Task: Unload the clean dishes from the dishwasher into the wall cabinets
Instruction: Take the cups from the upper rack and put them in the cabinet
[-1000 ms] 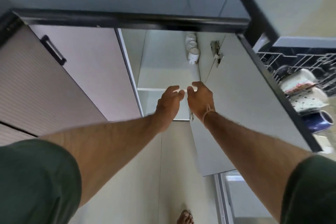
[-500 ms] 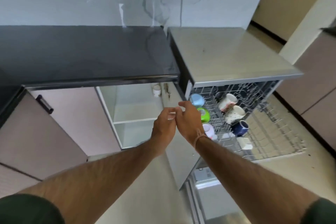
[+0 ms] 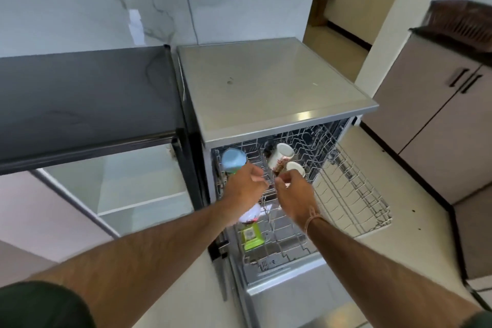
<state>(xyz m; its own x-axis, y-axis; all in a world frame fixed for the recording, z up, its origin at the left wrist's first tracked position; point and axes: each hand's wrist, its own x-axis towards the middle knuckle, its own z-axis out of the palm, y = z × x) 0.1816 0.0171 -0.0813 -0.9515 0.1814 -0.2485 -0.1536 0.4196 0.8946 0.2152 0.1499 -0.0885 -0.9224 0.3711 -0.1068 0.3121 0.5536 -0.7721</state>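
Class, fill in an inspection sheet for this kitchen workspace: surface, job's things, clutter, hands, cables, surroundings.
Surface: black countertop and grey dishwasher top, both bare.
Job's things: upper rack pulled out; blue cup, two white mugs; green item lower down.
Clutter: nothing seen.
Hands: left hand and right hand over the rack; whether either has a grip cannot be told.
Cables: nothing seen.
Surroundings: open cabinet under the counter, marble wall, brown cupboard.

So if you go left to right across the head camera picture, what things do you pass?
Black countertop → open cabinet → blue cup → left hand → right hand → pulled-out rack → brown cupboard doors.
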